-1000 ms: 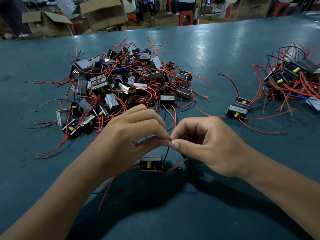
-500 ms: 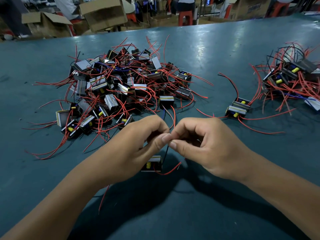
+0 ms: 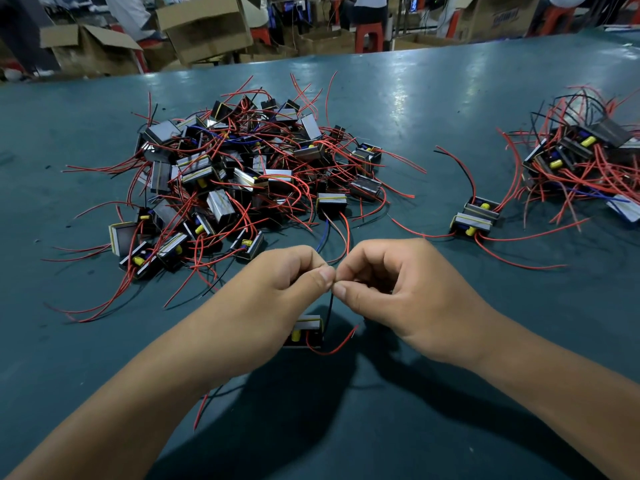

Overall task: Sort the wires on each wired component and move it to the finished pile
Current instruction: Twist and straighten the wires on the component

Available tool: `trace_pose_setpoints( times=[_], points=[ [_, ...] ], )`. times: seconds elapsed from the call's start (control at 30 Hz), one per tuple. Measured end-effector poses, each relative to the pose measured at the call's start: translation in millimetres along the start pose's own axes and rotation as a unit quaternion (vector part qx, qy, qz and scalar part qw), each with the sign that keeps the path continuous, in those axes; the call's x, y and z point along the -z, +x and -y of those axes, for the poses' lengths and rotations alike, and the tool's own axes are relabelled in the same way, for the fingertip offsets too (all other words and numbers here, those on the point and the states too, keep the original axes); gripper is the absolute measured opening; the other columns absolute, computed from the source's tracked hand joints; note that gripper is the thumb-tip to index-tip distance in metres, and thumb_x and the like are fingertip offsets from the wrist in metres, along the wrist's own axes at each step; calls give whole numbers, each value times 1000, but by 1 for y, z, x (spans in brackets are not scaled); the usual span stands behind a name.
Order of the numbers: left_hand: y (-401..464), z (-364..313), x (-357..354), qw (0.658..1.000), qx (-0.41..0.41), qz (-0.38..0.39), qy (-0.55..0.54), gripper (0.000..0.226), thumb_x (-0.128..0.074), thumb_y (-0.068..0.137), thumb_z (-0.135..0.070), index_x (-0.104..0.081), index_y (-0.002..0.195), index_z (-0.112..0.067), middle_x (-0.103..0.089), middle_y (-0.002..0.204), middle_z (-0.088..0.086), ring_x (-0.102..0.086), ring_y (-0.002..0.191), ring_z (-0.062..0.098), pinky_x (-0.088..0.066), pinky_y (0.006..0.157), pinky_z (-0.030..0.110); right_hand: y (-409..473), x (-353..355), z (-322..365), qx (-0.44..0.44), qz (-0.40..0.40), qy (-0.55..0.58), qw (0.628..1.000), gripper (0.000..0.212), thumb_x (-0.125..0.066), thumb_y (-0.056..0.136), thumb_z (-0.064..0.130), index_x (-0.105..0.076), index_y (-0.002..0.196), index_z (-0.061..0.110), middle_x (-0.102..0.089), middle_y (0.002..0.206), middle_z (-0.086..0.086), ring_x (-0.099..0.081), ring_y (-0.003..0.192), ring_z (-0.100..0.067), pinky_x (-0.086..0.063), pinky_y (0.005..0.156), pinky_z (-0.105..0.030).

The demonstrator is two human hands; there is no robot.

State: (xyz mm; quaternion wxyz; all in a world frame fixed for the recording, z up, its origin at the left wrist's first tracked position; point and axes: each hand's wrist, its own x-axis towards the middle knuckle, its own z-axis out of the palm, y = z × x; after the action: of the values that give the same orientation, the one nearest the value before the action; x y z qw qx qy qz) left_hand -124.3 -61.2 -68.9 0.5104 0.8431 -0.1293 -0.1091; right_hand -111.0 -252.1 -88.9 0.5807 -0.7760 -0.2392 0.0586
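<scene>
A small black wired component (image 3: 306, 332) with a yellow part (red lead curling right) sits on the teal table (image 3: 450, 427) as the left hand (image 3: 277, 299) and right hand (image 3: 398, 296) pinch its black wire (image 3: 330, 308) between curled fingertips.

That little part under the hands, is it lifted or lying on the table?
Cannot tell. The part hangs or rests below both hands by a black wire.

The table (image 3: 433, 98) was a dull teal with pale glare patches. The big pile (image 3: 239, 174) mixed black and silver-grey blocks, yellow bands and caps, mostly red wires, a few black and blue. The near component (image 3: 306, 330) was black with a yellow cap, trailing red and black leads. Cardboard boxes (image 3: 204, 26) were brown.
</scene>
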Motion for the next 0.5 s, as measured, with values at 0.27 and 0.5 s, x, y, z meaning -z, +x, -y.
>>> trace_pose_setpoints(
  times=[0.27, 0.5],
  points=[
    [3, -1, -2, 994, 16, -48, -92, 30, -57, 96, -20, -59, 66, -21, -45, 62, -1, -37, 46, 9, -33, 43, 16, 0, 1, 1, -1, -9, 1, 1000, 14, -72, 87, 12, -67, 76, 18, -56, 58, 10, -45, 53, -4, -39, 51, -19],
    [4, 2, 32, 905, -335, -74, 252, 12, -74, 87, -24, -74, 97, -17, -60, 101, -1, -59, 89, 16, -46, 75, 27, -1, 6, 3, 6, 45, 54, 998, 13, -70, 89, 7, -66, 80, 15, -59, 63, 8, -50, 56, -3, -42, 55, -17]
  ],
)
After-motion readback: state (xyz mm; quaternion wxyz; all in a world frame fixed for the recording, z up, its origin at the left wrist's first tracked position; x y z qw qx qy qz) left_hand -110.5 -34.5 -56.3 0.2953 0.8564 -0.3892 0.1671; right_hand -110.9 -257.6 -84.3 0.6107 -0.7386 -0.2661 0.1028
